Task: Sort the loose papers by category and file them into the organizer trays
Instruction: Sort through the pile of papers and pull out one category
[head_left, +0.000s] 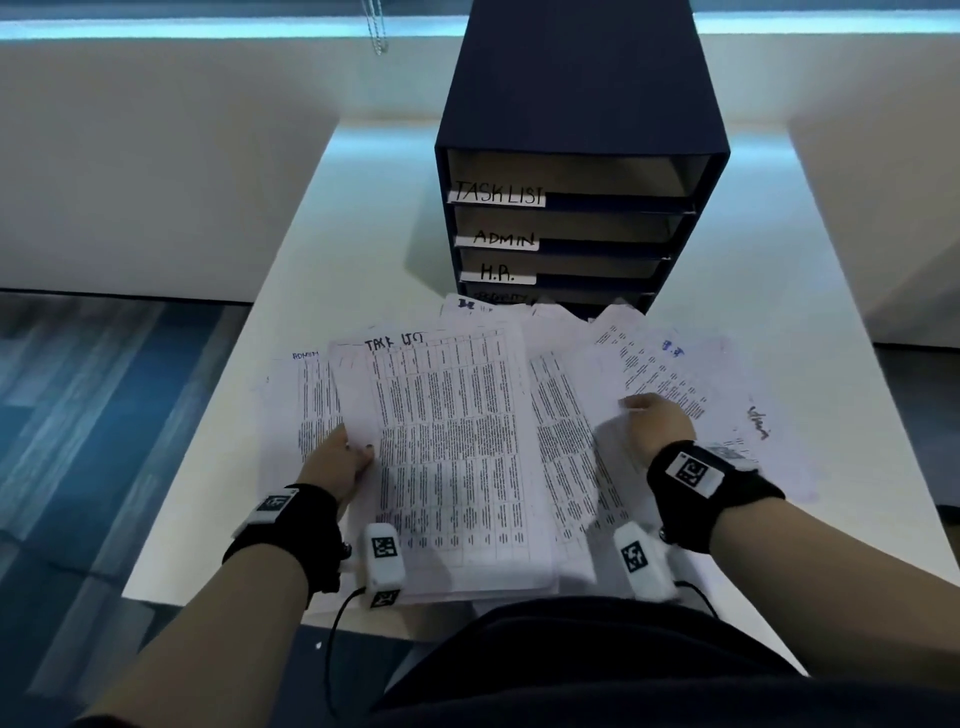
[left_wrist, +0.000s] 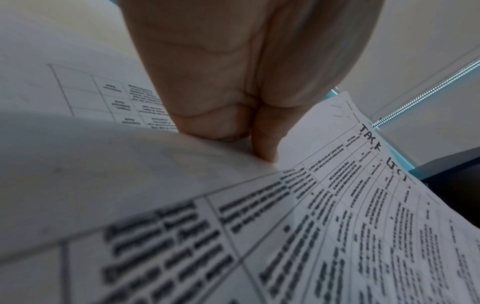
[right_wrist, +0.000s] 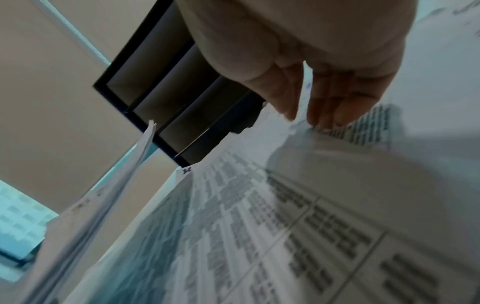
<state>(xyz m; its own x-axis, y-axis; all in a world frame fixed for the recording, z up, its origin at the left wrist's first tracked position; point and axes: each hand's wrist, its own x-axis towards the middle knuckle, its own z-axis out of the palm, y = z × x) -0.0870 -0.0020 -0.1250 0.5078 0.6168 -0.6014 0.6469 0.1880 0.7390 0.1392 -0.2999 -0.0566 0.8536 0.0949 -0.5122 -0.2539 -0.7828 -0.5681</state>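
Loose printed papers (head_left: 561, 415) lie fanned out on the white table (head_left: 223, 467) in front of a dark blue organizer (head_left: 576, 104). Its trays are labelled TASK LIST (head_left: 497, 195), ADMIN (head_left: 501, 239) and H.R. (head_left: 496, 273); a fourth label is half hidden by papers. My left hand (head_left: 345, 457) pinches the left edge of the top sheet headed TASK LIST (head_left: 447, 441), thumb on top. In the left wrist view the left hand (left_wrist: 259, 144) holds that sheet (left_wrist: 337, 205) lifted. My right hand (head_left: 657, 421) pinches a sheet with a blue H.R. mark (head_left: 660, 369), seen blurred between thumb and fingers (right_wrist: 330, 107).
A sheet marked ADMIN (head_left: 306, 395) pokes out at the left under the pile. More sheets spread to the table's right side (head_left: 769, 431). The organizer's open trays (right_wrist: 166, 102) face me. Blue carpet floor (head_left: 78, 415) lies left of the table.
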